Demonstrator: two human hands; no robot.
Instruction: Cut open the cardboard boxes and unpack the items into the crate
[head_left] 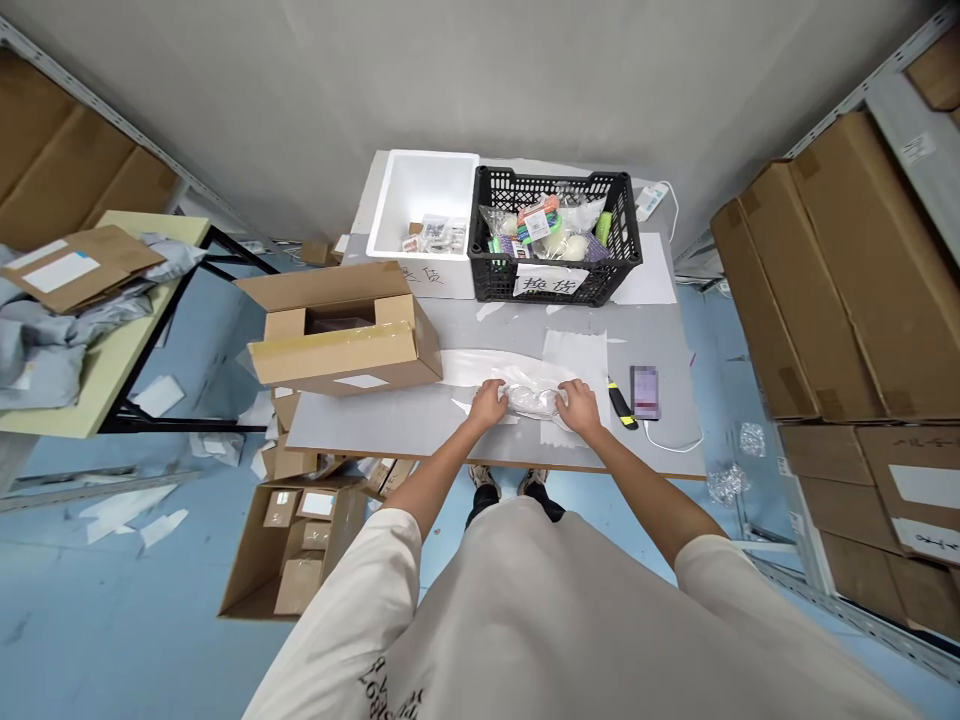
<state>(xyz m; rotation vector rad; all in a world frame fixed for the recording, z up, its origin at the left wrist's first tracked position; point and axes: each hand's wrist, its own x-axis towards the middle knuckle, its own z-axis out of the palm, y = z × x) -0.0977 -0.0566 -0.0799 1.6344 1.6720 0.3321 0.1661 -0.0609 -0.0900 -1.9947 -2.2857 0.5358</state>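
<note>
My left hand (pixel 488 403) and my right hand (pixel 580 405) both press on a small clear plastic packet (pixel 534 401) lying on the grey table (pixel 420 420), one hand at each end. The fingers curl down over the packet's ends. Under and beyond the packet lies a long white plastic mailer bag (pixel 487 366), flat on the table. A white sheet (pixel 574 360) lies just behind my right hand.
An open cardboard box (pixel 341 328) sits at the table's left. At the back stand a white foam box (pixel 422 215) and a black crate (pixel 555 235) of packets. A yellow-black cutter (pixel 622 403) and phone (pixel 645 391) lie right. Cartons line both sides.
</note>
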